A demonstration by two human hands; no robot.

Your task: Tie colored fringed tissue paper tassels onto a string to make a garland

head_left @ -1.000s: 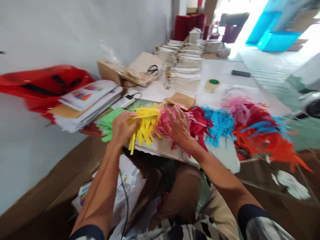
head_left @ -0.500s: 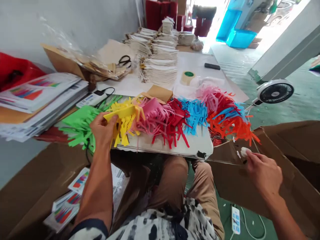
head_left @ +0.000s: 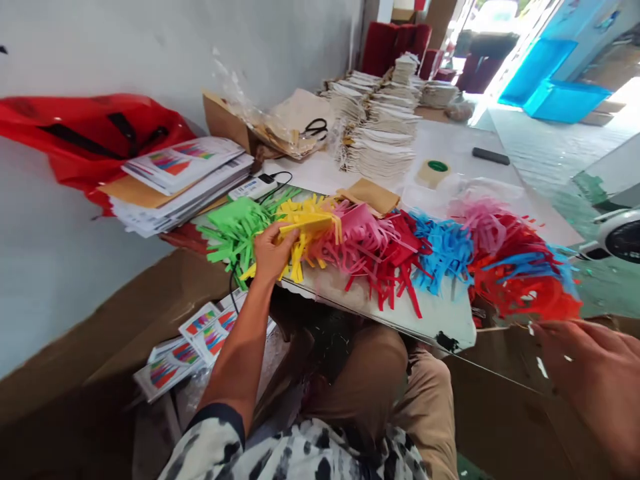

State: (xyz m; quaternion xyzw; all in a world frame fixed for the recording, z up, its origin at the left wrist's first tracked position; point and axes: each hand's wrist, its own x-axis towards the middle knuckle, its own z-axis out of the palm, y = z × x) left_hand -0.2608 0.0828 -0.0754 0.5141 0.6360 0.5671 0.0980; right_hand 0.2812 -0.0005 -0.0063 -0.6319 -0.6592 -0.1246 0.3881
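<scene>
My left hand (head_left: 269, 252) is closed on a yellow fringed paper piece (head_left: 304, 230), pinching it at the near edge of the white board (head_left: 440, 320) on my lap. Green fringed paper (head_left: 236, 230) lies to its left; pink fringed paper (head_left: 357, 237), red fringed paper (head_left: 395, 267) and blue fringed paper (head_left: 440, 250) to its right. My right hand (head_left: 595, 373) is at the lower right over a cardboard box (head_left: 500, 393), blurred by motion, fingers pointing left. I cannot tell whether it holds anything.
A stack of printed sheets (head_left: 185, 177) and a red bag (head_left: 90, 137) lie at the left. Scissors (head_left: 316, 127), tied paper bundles (head_left: 380, 137), a tape roll (head_left: 433, 172) and a phone (head_left: 491, 156) sit behind. A small fan (head_left: 617, 240) stands on the right.
My right hand left the pink fringes, swung out over the box on the right, and now sits lower right. The left hand kept hold of the yellow piece. The view shifted.
</scene>
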